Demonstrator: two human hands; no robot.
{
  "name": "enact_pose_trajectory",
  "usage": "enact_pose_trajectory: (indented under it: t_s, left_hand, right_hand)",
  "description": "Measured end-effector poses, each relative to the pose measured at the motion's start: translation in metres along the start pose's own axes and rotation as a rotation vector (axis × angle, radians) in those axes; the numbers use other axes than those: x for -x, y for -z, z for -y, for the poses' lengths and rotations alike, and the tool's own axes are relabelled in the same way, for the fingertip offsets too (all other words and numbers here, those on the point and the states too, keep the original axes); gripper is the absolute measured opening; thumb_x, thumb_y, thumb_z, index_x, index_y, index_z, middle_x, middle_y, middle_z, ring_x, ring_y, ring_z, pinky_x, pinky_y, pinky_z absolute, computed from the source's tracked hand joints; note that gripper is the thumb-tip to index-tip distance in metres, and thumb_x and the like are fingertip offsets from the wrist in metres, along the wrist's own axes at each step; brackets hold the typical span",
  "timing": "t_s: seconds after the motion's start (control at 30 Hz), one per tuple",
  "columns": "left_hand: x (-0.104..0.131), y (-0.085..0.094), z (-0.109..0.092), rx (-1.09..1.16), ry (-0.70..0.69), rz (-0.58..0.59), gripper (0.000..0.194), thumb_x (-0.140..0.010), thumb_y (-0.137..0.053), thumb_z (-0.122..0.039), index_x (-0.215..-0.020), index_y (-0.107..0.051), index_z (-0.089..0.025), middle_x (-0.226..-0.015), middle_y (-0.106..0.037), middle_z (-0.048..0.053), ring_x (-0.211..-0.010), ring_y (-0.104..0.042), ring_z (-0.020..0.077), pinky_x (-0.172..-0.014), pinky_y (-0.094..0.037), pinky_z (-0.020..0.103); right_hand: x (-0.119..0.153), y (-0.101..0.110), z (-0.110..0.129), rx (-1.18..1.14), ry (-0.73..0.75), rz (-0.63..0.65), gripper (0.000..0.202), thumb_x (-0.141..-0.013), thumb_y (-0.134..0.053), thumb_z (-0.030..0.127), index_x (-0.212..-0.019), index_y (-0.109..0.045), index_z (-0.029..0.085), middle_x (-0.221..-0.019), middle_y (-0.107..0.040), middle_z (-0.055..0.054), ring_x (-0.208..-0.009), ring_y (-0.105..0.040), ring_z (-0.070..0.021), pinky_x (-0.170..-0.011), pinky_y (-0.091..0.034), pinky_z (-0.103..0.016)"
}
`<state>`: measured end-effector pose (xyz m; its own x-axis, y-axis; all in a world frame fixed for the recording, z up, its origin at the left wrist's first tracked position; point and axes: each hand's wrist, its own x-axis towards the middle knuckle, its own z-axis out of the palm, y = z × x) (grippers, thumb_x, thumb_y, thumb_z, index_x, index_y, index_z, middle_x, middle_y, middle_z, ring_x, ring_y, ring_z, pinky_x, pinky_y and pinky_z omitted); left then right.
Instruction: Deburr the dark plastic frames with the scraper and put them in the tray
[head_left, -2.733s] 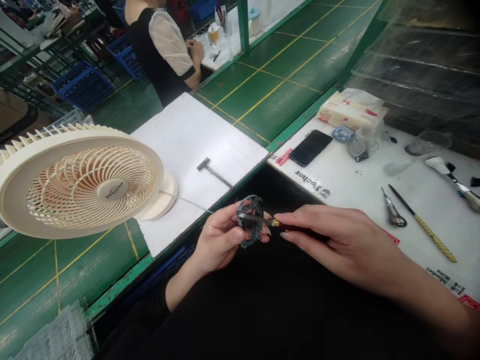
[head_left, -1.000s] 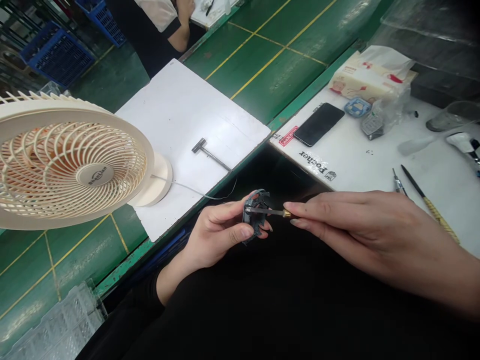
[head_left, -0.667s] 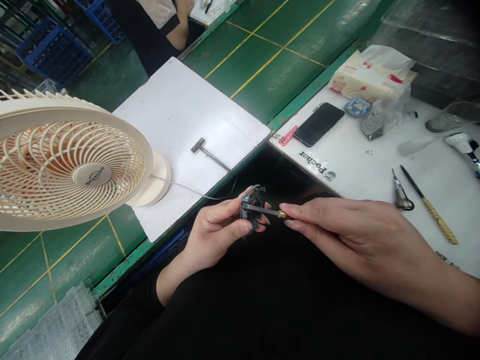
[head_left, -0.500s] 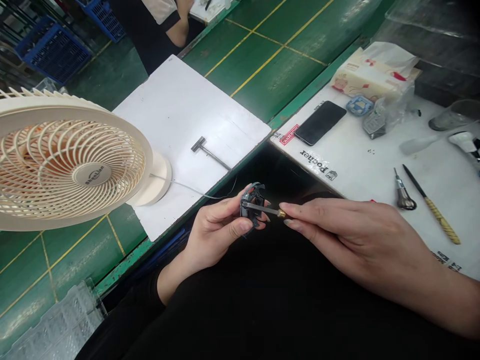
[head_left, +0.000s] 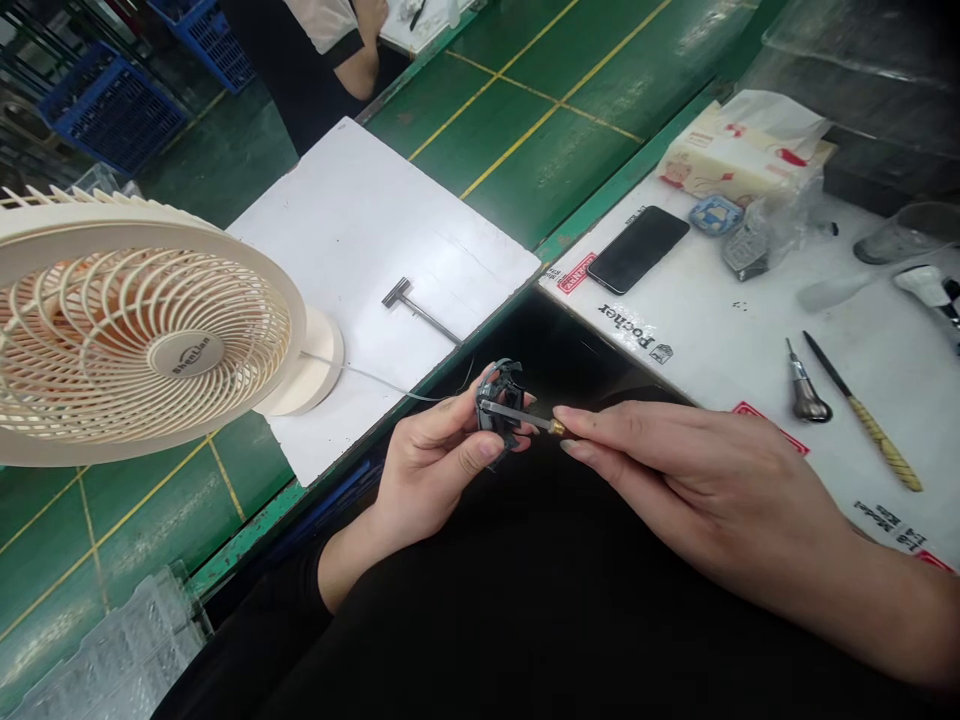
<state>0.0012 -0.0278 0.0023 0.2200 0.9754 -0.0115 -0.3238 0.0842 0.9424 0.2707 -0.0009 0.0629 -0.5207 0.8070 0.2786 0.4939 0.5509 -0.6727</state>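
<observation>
Pinched in my left hand (head_left: 426,470) is a small dark grey, curved plastic part (head_left: 489,380) with an open, hollow shape. My thumb lies across its near side and the fingers wrap behind it. My right hand (head_left: 697,470) is closed on a slim hand tool with a flat metal blade (head_left: 517,413) and a brass collar. Its handle is hidden inside the palm. The blade's tip rests on or just inside the upper left edge of the part; exact contact is too small to tell. Both hands are held above my dark-clothed lap.
On the right table (head_left: 720,350) lie a phone (head_left: 637,249), a stubby-handled pointed tool (head_left: 808,390), a yellow-handled file (head_left: 862,415), and a tissue pack (head_left: 735,160). Left, a fan (head_left: 187,355) and a T-shaped metal tool (head_left: 420,310) occupy a white board (head_left: 360,220). A person (head_left: 300,60) sits beyond.
The dark part, the tool and both hands have shifted very slightly left in view. The grips are unchanged, and the blade still meets the part at about the same spot.
</observation>
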Motion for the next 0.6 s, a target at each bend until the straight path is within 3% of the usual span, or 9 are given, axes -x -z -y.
enact_pose_trajectory:
  t_s: [0.27,0.6]
  left_hand:
    - [0.0003,-0.0026,-0.0009,-0.003,-0.024,-0.026,0.048,-0.111,-0.087,-0.027,-0.158,-0.083,-0.035,-0.147,-0.088,0.013,-0.116,-0.088,0.0286,-0.11,-0.073,0.049]
    - [0.0019,-0.0051,0.0022,-0.05,-0.027,-0.05,0.056,-0.111,-0.087,-0.031,-0.165,-0.077,-0.034,-0.148,-0.087,0.014,-0.115,-0.089,0.0296,-0.111,-0.073,0.05]
  right_hand:
    - [0.0031,-0.0036,-0.0003,0.015,0.009,-0.015,0.024,-0.122,-0.066,0.017,-0.138,-0.083,0.017,-0.117,-0.093,-0.007,-0.092,-0.09,-0.0211,-0.082,-0.072,-0.026]
    - [0.0044,-0.0042,0.0006,-0.009,0.002,-0.03,0.023,-0.121,-0.067,0.013,-0.138,-0.083,0.017,-0.111,-0.09,-0.004,-0.09,-0.087,-0.0178,-0.09,-0.07,-0.023]
